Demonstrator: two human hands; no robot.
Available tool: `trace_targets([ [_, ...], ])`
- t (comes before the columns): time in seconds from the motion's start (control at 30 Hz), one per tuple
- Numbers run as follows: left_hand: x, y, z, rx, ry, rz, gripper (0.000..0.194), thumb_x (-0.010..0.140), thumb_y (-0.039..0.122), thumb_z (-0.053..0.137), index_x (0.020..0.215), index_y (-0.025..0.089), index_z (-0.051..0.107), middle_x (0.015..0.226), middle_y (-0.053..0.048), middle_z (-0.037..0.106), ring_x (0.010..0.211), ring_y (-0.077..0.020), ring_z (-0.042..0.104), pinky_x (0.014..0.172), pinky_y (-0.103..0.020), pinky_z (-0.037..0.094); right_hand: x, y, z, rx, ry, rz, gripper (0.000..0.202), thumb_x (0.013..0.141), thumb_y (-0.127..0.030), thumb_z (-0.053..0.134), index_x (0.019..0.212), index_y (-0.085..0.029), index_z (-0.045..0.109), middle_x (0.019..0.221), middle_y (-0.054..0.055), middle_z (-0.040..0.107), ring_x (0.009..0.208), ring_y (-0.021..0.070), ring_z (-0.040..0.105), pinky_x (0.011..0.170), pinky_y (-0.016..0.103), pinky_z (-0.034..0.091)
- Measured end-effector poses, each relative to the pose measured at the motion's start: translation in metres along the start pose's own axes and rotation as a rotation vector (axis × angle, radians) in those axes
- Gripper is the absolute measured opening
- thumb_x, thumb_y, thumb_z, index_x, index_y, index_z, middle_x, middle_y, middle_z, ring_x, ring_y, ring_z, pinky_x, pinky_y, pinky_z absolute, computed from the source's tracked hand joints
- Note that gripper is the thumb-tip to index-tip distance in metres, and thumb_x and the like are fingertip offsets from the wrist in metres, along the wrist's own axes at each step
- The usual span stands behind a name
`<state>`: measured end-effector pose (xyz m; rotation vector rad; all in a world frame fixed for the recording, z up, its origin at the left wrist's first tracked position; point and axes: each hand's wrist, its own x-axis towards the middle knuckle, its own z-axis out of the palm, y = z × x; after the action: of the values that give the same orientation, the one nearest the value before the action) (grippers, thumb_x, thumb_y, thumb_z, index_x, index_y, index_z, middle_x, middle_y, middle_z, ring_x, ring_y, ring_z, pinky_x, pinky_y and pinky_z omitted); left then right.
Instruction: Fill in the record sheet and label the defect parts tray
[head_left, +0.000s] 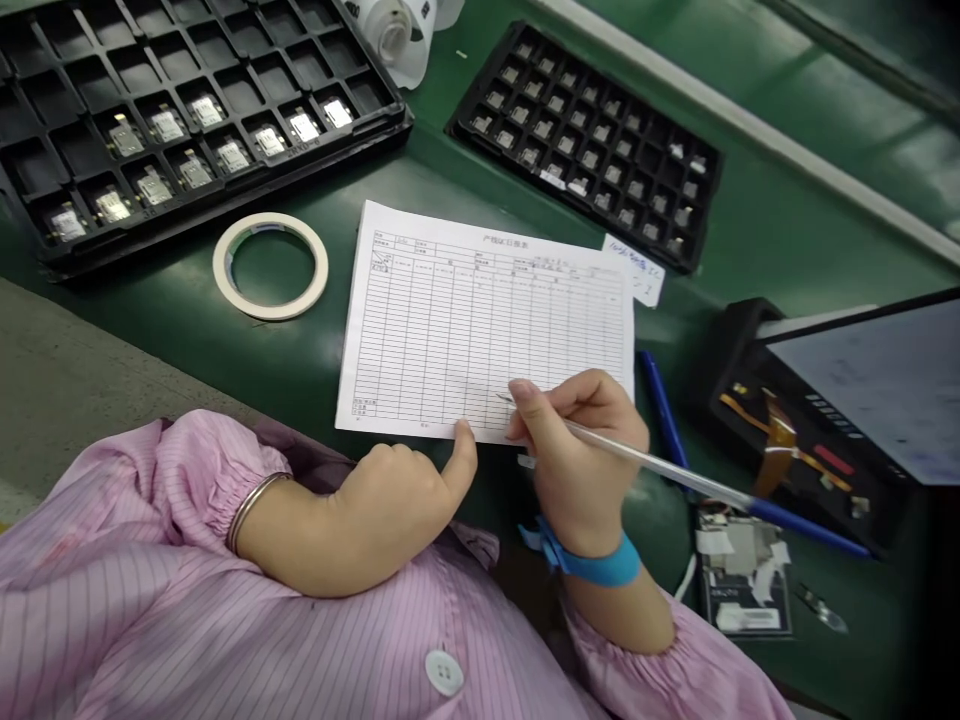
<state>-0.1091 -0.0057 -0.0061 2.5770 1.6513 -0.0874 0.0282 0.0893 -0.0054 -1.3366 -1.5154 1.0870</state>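
Observation:
A printed form with a ruled grid [450,340] lies on the green table, with a little handwriting in its header rows. My right hand [581,450], with a blue band at the wrist, grips a pen [675,474] with a clear barrel and a blue rear end. The pen's tip is over the lower part of the grid. My left hand [405,505] has its index finger extended to the form's bottom edge, its other fingers curled in; nothing shows in it.
Two black trays with small metal parts, a large one [232,185] at upper left and a smaller one [517,115] at upper right. A tape roll [225,267] lies left; a blue pen [664,410], a device with a screen [877,370] and a circuit board [742,560] lie right.

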Motion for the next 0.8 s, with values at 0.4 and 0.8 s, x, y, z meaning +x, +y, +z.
trace_targets([
  [0.4,0.002,-0.003,-0.004,0.0,0.053,-0.009,0.065,0.072,0.0,0.043,0.136,0.008,0.043,0.047,0.004,0.046,0.038,-0.0152,0.048,0.034,-0.023,0.041,-0.009,0.014,0.008,-0.186,0.057,-0.146,0.038,0.078,-0.025,0.071,0.056,-0.021,0.04,0.046,-0.007,0.039,0.04,0.0075,0.041,0.04,0.025,0.034],
  [0.8,0.002,-0.001,0.002,0.011,0.092,0.012,0.062,0.071,0.0,0.042,0.133,0.004,0.04,0.047,0.006,0.043,0.036,-0.0149,0.046,0.032,-0.024,0.039,-0.01,0.015,0.007,-0.219,0.044,-0.201,0.04,0.083,-0.015,0.06,0.05,-0.02,0.038,0.043,-0.008,0.036,0.037,0.0061,0.038,0.039,0.025,0.032],
])
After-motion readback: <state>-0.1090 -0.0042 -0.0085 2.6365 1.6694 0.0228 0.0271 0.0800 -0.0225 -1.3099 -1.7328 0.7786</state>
